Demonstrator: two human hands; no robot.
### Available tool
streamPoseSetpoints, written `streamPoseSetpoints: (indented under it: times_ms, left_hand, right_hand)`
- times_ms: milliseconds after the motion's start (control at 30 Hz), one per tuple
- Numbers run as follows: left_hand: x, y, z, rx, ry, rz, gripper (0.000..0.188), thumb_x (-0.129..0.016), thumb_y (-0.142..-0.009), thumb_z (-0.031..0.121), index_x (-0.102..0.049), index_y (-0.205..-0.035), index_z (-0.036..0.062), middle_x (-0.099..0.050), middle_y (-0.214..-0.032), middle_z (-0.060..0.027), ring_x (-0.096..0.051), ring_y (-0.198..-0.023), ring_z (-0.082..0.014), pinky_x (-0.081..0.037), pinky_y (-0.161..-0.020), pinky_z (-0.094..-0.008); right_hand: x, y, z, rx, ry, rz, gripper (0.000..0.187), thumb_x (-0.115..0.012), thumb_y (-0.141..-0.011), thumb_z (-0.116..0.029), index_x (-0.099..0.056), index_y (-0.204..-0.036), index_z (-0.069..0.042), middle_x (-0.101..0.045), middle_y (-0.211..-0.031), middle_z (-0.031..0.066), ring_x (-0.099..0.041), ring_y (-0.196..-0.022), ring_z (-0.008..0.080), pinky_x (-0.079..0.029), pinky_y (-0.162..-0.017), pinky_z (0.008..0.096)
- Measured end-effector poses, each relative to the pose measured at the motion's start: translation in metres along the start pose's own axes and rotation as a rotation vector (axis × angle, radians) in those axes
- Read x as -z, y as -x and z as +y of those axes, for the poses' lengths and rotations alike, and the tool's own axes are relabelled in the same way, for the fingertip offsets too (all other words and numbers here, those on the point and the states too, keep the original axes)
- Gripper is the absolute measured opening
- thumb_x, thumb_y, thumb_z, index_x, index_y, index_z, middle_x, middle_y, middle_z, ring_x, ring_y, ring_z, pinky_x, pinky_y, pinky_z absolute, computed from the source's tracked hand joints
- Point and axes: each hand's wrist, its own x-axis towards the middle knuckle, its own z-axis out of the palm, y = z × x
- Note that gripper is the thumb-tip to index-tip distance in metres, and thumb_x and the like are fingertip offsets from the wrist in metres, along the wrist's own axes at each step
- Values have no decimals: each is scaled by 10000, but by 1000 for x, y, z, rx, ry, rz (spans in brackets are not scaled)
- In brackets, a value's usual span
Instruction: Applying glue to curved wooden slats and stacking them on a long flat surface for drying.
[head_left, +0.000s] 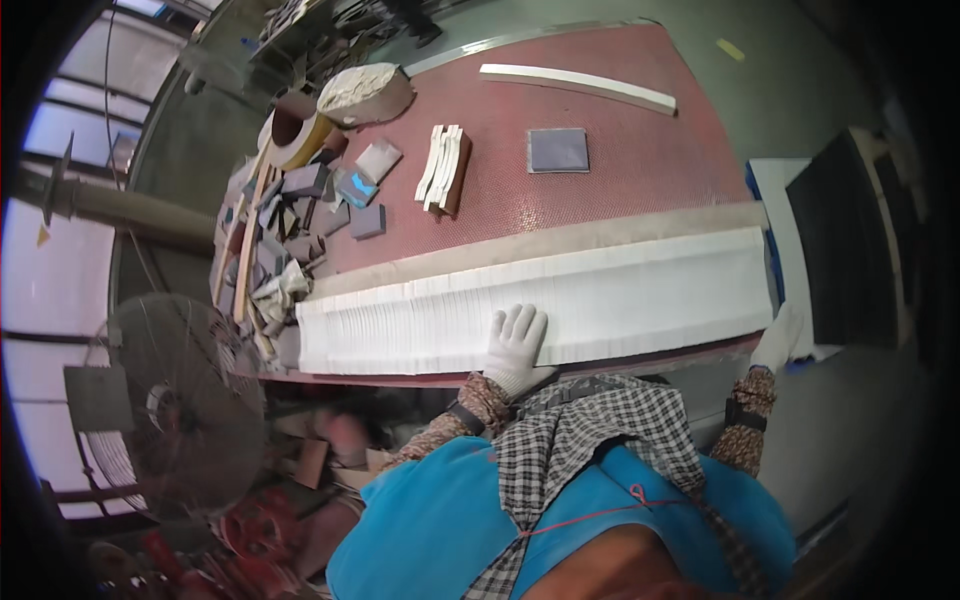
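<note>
A long row of thin white curved pieces (620, 300), packed side by side, runs along the near edge of the red table. My left hand (516, 350), in a white glove, lies on the near side of this row with its fingers outstretched. At the row's right end is my gloved right hand (778, 340), fingers stretched forward beside the last pieces; its fingertips show only in part. Neither hand grips anything that I can see. Behind the row, a small stack of white-faced, brown-sided curved pieces (443, 170) stands on the table.
The red textured table (490, 210) holds a grey flat block (558, 150), a long white strip (580, 84) and a rough pale block (365, 93). Sanding blocks and scraps (290, 215) clutter its left side. A large fan (175, 410) stands left; a dark panel stack (850, 240) stands right.
</note>
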Motion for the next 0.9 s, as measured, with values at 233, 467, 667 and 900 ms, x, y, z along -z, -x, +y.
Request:
streamPoseSetpoints:
  times_ms: [233, 467, 667, 900]
  left_hand:
    - [-1, -2, 2, 50, -10, 90, 1052, -914, -607, 490, -516, -1472, 44, -491, -1504, -206, -428, -1455, -438, -320, -1197, -647]
    - [6, 0, 2, 61, 31, 70, 1050, -915, -602, 489, -531, -1470, 39, -523, -1487, -205, -457, -1436, -433, -329, -1204, -639]
    - [7, -1, 0, 40, 28, 86, 1061, -887, -614, 498, -522, -1491, 24, -521, -1496, -220, -468, -1426, -434, -343, -1191, -636]
    - [6, -1, -2, -3, 39, 139, 1074, -857, -569, 526, -540, -1457, 12, -523, -1502, -212, -461, -1438, -409, -345, -1178, -612]
  right_hand:
    - [-67, -71, -103, 411, 226, -251, 619, -599, -1071, -307, -470, -1549, 65, -509, -1584, 260, -500, -1472, 367, -389, -1218, 422]
    - [-230, -104, -183, 808, 484, -564, 694, -684, -1005, -323, -454, -1588, -27, -490, -1601, 216, -461, -1483, 386, -378, -1234, 466]
    - [-356, -96, -252, 1136, 802, -617, 781, -722, -952, -377, -427, -1607, -68, -472, -1616, 177, -413, -1514, 358, -354, -1250, 487]
    - [-422, -101, -261, 1030, 955, -820, 682, -671, -940, -459, -550, -1479, -59, -639, -1391, 251, -622, -1278, 454, -515, -1075, 534]
